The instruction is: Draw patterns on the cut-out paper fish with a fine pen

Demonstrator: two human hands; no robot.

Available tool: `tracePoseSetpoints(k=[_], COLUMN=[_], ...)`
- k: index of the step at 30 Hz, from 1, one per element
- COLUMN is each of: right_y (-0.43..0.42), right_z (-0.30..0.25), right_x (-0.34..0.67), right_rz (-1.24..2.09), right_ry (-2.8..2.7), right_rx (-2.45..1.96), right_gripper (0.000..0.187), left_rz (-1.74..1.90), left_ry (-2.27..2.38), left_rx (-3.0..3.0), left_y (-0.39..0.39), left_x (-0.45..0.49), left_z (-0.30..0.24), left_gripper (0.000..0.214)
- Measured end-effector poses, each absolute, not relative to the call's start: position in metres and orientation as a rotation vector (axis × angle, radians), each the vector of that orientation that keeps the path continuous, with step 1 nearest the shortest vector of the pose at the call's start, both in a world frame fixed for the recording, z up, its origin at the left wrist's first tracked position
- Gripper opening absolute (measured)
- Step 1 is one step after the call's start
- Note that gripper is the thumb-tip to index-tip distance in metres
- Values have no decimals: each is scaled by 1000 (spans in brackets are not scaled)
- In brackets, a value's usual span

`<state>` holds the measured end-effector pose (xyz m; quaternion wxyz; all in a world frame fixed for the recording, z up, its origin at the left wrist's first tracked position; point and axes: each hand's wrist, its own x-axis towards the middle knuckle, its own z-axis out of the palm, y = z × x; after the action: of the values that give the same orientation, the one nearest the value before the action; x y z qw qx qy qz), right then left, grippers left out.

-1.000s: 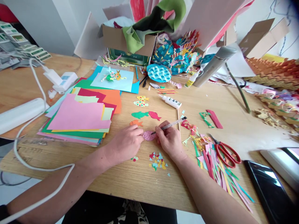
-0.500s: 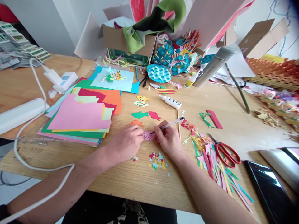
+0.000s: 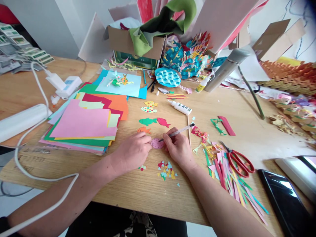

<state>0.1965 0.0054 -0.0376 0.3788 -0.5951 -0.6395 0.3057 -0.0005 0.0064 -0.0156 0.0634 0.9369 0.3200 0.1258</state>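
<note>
A pink paper cutout (image 3: 157,144) dotted with dark spots lies on the table between my hands. My left hand (image 3: 138,148) pinches its left end, fingers closed and covering that part. In my right hand (image 3: 179,146) is a pen (image 3: 181,130) with a pale barrel, its tip touching the cutout's upper right. Just beyond lie an orange paper fish (image 3: 144,130), a green paper fish (image 3: 147,121) and a red paper fish (image 3: 163,122). Small paper triangles (image 3: 167,171) are heaped nearer to me.
Stacked coloured paper (image 3: 81,120) lies on the left, crossed nearby by a white cable (image 3: 37,179). Red-handled scissors (image 3: 239,161) rest on paper strips (image 3: 229,184) at right, beside a phone (image 3: 281,197). A glue bottle (image 3: 181,107) and thin stick (image 3: 189,131) lie ahead.
</note>
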Motion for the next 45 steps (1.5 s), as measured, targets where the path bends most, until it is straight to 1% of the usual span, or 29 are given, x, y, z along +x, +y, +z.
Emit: tracePoseSetpoints(k=[12,29,45], right_y=[5,5,6], right_z=[-39,-40,-41], right_x=[196,196,196], right_rz=[784,778,784], right_ry=[-1614,-1587,-1586], right_rx=[-1517,-1509,-1508], right_gripper=[25,32,30], left_rz=[388,344,321], left_ry=[953,972,976], left_rx=[2840,2841,2845], left_y=[6,6,6], left_x=[-1,-1,-1], left_z=[-16,-16,-16], left_gripper=[35,33,30])
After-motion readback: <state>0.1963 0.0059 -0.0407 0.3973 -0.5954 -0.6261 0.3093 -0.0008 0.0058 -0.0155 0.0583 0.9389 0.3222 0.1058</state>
